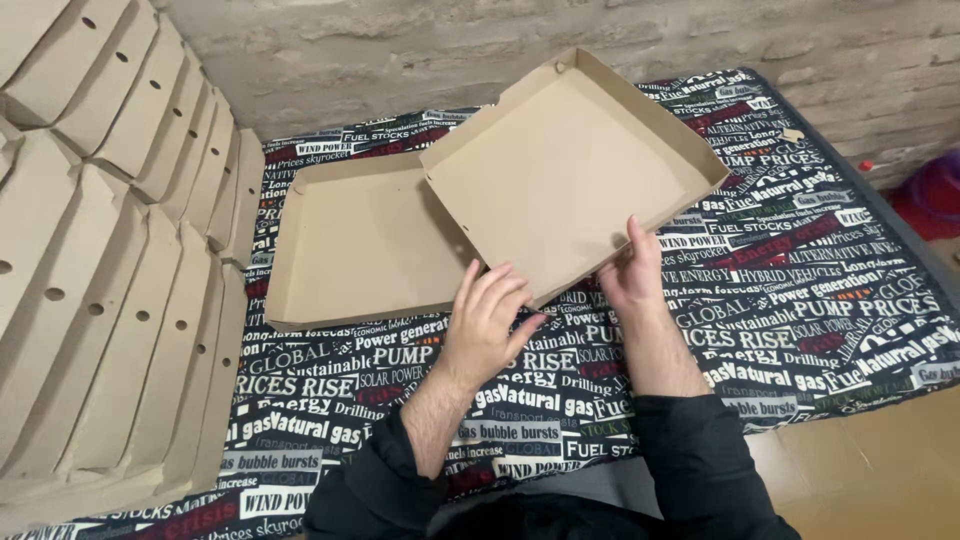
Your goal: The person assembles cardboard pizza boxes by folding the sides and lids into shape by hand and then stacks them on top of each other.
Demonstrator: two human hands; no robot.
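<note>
An open brown cardboard pizza box [560, 170] lies on a table covered with a black cloth printed in white and coloured lettering [800, 290]. Its right half is tilted up toward me, its left half [360, 240] lies flat. My left hand [487, 320] rests with spread fingers on the near edge of the box by the fold. The near right side wall of the raised half is gripped by my right hand [632, 270], thumb on the inside. Both forearms wear dark sleeves.
Two rows of folded brown cardboard boxes with round vent holes [110, 260] stand stacked on edge along the left side. A rough brick wall [420, 50] rises behind the table. At the far right, a red and purple object [935, 195] sits low beyond the table edge.
</note>
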